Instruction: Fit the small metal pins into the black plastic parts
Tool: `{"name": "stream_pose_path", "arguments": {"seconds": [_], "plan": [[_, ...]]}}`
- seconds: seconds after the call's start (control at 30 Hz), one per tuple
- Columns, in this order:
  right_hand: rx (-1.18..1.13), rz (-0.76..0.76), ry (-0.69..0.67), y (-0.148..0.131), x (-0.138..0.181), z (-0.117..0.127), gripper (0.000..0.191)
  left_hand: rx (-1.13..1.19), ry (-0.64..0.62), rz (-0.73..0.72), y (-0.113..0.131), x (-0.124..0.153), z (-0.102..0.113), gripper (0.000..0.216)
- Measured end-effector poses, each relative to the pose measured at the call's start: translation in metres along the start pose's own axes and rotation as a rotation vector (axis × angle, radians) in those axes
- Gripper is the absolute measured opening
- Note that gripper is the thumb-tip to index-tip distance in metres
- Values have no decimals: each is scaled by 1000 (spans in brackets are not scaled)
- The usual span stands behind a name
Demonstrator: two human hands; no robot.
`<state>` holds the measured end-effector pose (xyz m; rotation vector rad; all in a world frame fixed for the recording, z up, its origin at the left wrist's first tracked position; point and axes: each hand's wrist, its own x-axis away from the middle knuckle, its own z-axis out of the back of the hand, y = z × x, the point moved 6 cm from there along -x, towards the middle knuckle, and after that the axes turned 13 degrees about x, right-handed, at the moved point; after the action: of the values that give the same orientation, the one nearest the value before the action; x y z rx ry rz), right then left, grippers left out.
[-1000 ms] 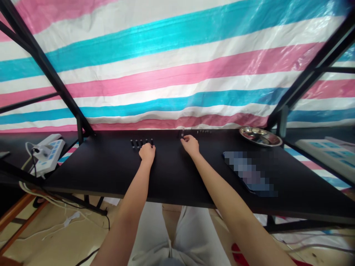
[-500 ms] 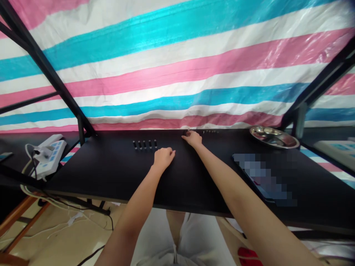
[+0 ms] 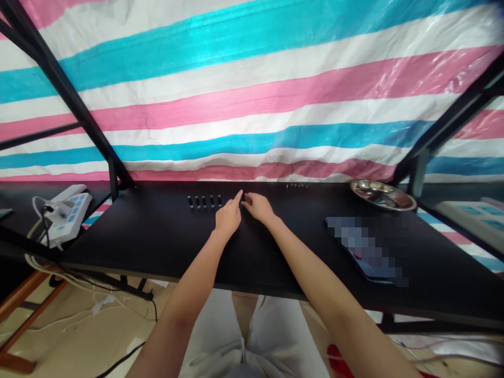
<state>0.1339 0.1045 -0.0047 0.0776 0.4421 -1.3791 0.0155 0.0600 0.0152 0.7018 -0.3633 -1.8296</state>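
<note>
Head view: looking fwd + down over black bench (image 3: 157,241); backed by striped sheet (image 3: 252,118), pink/white/blue.
L hand (image 3: 229,214): over bench, approx. mid; index extended twd far edge, other fingers folded in; hold on anything: can't tell.
R hand (image 3: 259,206): just beside L hand, tips near L index; thumb + index bent twd each other, w/ small gap; tiny bit at tips, too small to ID, so hold on it can't be confirmed.
Dark cylinders (image 3: 204,202): on bench, L of L hand; 5 pcs in one row, set apart, approx. even spacing, w/ pale ends; upright or lying: can't tell.
Small bits (image 3: 296,186): at far edge of bench, R of R hand, well apart from it; short row, too small to ID.
Metal tray (image 3: 378,195): round, shiny; on bench, far R, near black frame (image 3: 449,118).
Flat item (image 3: 366,252): on bench, R of R hand, nearer than metal tray; lying at a slant; surface pixelated.
Power strip (image 3: 71,220): white; off far L, past bench's L end, w/ plug + leads.
Trousers (image 3: 212,336): light-col., below near edge of bench.
</note>
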Motion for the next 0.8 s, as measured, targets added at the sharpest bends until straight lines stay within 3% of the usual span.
{"name": "stream_pose_path", "arguments": {"seconds": [0.2,0.37,0.57,0.8], "plan": [[43,51,26,-9,23,23,12,50,-10,-15,2,4,-1,38],[-60,109,72,-7,32,20,14,234,80,-82,2,1,-2,26],[-229,75,97,-1,34,17,20,495,215,-53,-5,-3,-5,16],[-163,24,86,4,35,12,22,569,339,-72,-8,0,4,15]]}}
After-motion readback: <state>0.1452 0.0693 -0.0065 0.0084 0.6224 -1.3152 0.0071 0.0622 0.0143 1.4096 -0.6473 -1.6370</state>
